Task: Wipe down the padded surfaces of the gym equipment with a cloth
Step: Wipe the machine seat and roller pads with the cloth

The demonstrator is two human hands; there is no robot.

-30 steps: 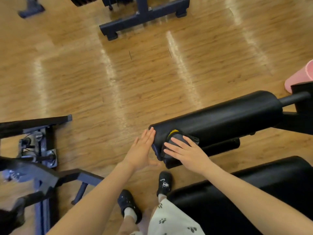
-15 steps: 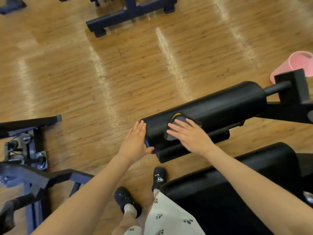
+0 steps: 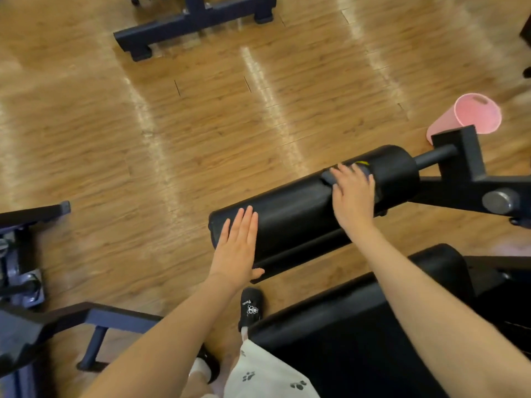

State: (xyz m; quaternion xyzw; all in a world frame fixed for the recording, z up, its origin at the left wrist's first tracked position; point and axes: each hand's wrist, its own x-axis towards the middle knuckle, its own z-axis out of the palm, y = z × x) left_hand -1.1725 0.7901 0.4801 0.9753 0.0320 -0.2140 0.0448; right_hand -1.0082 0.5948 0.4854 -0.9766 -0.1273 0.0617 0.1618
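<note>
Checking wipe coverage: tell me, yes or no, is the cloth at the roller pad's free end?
No: the right hand presses the cloth near the roller pad's frame end.

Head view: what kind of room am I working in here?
Most likely a gym floor. A black padded roller sits on a steel machine frame, another machine's floor base stands across the wood plank floor, and a larger black bench pad lies beside the person's legs.
</note>
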